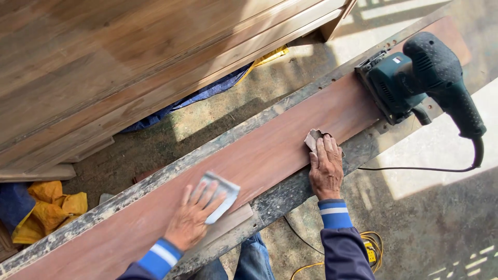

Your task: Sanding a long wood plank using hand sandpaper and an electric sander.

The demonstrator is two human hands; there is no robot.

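Note:
A long reddish-brown board (pixel 270 148) lies diagonally on a dusty grey workbench beam (pixel 290 194). My left hand (pixel 194 212) presses a grey sheet of sandpaper (pixel 224 192) flat on the board near its lower part. My right hand (pixel 326 168) rests on the board's near edge, fingers over a folded piece of worn sandpaper (pixel 314 139). A dark green electric sander (pixel 415 78) sits on the board's far upper end, untouched.
The sander's black cord (pixel 415 168) runs down past the bench. A large wooden panel (pixel 129 57) leans at upper left. Yellow cloth (pixel 49 210) and blue cloth (pixel 207 93) lie on the concrete floor. A yellow cable (pixel 371 249) coils near my feet.

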